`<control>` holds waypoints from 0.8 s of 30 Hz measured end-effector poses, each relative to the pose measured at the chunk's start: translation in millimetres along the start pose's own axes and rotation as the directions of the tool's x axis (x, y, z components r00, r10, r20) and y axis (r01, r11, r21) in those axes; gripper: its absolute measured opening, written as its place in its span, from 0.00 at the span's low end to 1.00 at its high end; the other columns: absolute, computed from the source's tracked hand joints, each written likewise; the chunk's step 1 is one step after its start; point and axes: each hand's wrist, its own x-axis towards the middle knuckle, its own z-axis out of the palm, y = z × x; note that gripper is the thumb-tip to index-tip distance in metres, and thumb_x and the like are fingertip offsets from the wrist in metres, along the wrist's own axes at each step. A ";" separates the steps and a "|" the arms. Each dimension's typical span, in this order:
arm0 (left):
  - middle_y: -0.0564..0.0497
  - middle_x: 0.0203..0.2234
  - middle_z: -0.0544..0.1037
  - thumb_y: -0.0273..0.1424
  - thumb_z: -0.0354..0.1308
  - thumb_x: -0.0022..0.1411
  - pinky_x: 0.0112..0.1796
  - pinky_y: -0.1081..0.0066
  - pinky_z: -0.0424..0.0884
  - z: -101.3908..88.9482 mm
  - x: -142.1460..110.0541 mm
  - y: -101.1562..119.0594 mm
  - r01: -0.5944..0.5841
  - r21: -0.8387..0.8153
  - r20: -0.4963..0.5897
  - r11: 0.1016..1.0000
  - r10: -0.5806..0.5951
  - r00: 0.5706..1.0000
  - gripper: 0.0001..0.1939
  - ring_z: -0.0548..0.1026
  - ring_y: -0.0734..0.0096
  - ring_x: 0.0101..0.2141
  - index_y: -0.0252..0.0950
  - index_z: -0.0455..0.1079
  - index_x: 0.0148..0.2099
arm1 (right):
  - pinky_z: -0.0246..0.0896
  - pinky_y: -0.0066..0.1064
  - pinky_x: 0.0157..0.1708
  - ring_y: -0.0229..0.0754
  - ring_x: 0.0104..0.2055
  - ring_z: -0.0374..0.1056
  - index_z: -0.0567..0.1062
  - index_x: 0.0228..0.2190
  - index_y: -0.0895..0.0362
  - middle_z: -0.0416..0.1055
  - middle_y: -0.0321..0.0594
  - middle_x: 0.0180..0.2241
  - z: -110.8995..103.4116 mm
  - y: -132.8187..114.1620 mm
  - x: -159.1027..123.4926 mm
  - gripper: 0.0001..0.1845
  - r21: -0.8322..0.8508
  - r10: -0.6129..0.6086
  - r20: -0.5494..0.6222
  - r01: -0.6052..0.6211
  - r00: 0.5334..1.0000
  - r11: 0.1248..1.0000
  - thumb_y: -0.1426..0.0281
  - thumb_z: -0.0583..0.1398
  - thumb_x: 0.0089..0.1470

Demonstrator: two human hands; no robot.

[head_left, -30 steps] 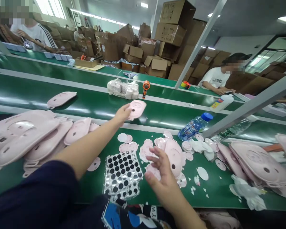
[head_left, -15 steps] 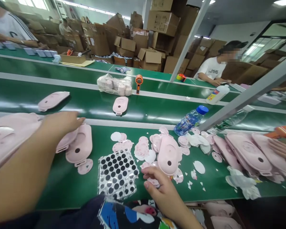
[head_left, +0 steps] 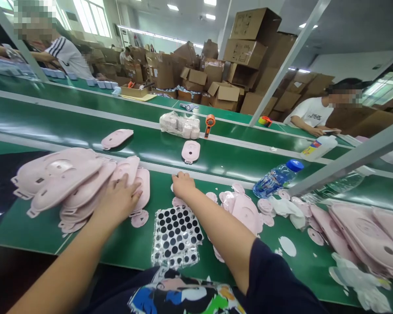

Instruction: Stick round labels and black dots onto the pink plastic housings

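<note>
My left hand (head_left: 120, 198) lies with its fingers spread on a pile of pale pink oval plastic lids (head_left: 85, 179) at the left. Under and beside its fingertips are a lid's edge and another pink lid (head_left: 144, 185), partly covered. Stretched forward, my right hand (head_left: 183, 185) has curled fingers near the bench's back strip, above small round pink pieces (head_left: 177, 201); whatever its fingertips hold is hidden. Below it lies a clear sheet of black round dots (head_left: 177, 233). More pink lids and round pieces (head_left: 245, 209) sit right of my forearm, which partly covers them.
Two single lids lie on the green belt, one at left (head_left: 117, 138), one in the middle (head_left: 190, 151). Beyond are a bagged bundle (head_left: 179, 125) and an orange handheld fan (head_left: 209, 124). A blue-capped bottle (head_left: 277, 179), slanted metal post (head_left: 350, 161) and lid stack (head_left: 363, 235) stand right.
The view has swung left. My right hand has moved from the lids and round pieces at the front to the bench's back edge. My left hand now rests spread on the left pile.
</note>
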 end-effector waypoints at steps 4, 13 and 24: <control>0.31 0.57 0.69 0.35 0.37 0.67 0.56 0.55 0.61 -12.5 -12.9 -13.5 0.149 -0.013 -0.058 0.989 -0.149 0.987 0.28 0.66 0.46 0.58 0.25 0.62 0.61 | 0.66 0.48 0.51 0.49 0.53 0.67 0.70 0.53 0.57 0.67 0.46 0.54 7.9 -0.9 14.0 0.19 -0.070 0.026 0.037 -0.023 0.999 0.997 0.64 0.60 0.63; 0.28 0.37 0.79 0.47 0.45 0.62 0.41 0.43 0.67 -27.1 -5.5 -22.4 0.304 -0.010 0.124 0.952 -0.301 0.946 0.26 0.76 0.31 0.39 0.33 0.76 0.41 | 0.65 0.49 0.52 0.50 0.54 0.66 0.69 0.53 0.57 0.66 0.46 0.55 0.1 5.7 13.7 0.19 -0.154 0.012 0.109 0.005 0.994 0.988 0.64 0.60 0.63; 0.14 0.53 0.66 0.52 0.45 0.60 0.51 0.38 0.61 29.2 -27.6 -27.6 0.309 -0.258 0.169 0.915 -0.273 0.947 0.41 0.66 0.20 0.54 0.17 0.63 0.58 | 0.64 0.50 0.53 0.51 0.56 0.65 0.68 0.56 0.55 0.64 0.47 0.58 -22.6 25.4 -2.7 0.22 -0.165 -0.137 0.199 0.171 0.970 0.971 0.65 0.61 0.62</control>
